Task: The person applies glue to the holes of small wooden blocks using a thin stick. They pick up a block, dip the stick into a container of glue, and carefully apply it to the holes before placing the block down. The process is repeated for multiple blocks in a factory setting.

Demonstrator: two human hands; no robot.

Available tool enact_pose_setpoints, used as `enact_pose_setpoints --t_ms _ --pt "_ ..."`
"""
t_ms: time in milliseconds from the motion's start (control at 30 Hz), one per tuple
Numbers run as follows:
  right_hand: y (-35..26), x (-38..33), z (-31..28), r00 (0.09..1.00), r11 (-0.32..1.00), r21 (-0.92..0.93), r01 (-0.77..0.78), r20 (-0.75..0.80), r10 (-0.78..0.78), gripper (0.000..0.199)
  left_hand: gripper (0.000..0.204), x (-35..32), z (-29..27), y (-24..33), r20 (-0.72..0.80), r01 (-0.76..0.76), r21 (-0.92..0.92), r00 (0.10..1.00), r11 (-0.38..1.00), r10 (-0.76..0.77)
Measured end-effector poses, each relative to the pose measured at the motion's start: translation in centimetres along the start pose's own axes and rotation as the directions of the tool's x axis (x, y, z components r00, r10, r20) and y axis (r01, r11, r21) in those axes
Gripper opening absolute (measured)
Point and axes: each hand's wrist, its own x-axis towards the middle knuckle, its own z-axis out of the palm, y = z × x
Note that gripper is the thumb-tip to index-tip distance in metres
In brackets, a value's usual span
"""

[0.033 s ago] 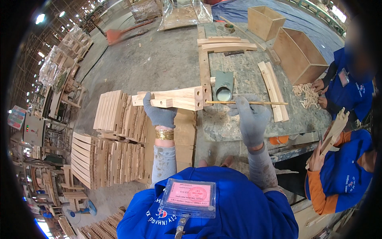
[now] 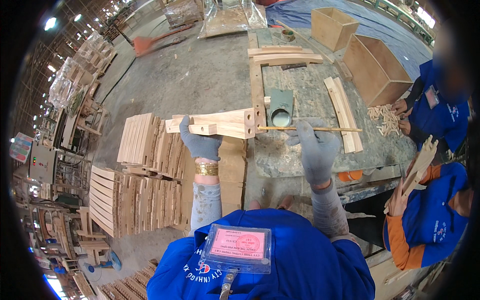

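My gloved left hand (image 2: 202,145) is closed around pale wooden pieces (image 2: 230,120) with round holes in their end faces. A shorter block (image 2: 202,129) with one hole lies along their near side, under my thumb. Between the fingers of my gloved right hand (image 2: 318,152) is a thin wooden stick (image 2: 345,130), held level. Its left tip is at the holed end of a piece, touching or very close to it; I cannot tell which. Just beyond the stick, a green container (image 2: 281,100) with whitish liquid stands on the worktable (image 2: 300,167).
Curved wooden rails (image 2: 344,115) lie on the table, with more rails (image 2: 285,56) at its far end. Two wooden boxes (image 2: 375,70) and a dowel heap (image 2: 384,120) are at right, beside two co-workers in blue. Stacked wooden parts (image 2: 135,200) stand at left. A red pallet jack (image 2: 145,46) is farther off.
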Motion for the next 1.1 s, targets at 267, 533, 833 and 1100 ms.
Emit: enact_pose_setpoints --t_ms 267,533,833,1100 --pt "-0.8 0.1 -0.2 0.998 0.999 -0.044 0.009 -0.064 -0.012 0.018 0.045 -0.1 0.1 0.0 -0.024 -0.018 0.033 1.0 0.999 0.018" --pt "-1.1 0.8 -1.1 0.974 0.991 -0.049 0.122 -0.186 -0.129 0.025 0.045 -0.2 0.0 0.0 0.003 -0.007 0.0 1.0 1.0 0.007" --pt "-1.1 0.0 -2.0 0.967 0.99 -0.001 0.138 -0.217 -0.135 0.017 0.046 -0.7 0.3 -0.4 0.167 0.019 0.038 0.986 0.999 -0.025" --pt "-1.0 0.3 -7.5 0.886 0.937 -0.214 0.277 -0.321 -0.335 0.018 0.06 -0.4 1.5 -3.9 0.29 -0.021 0.191 0.956 0.981 -0.036"
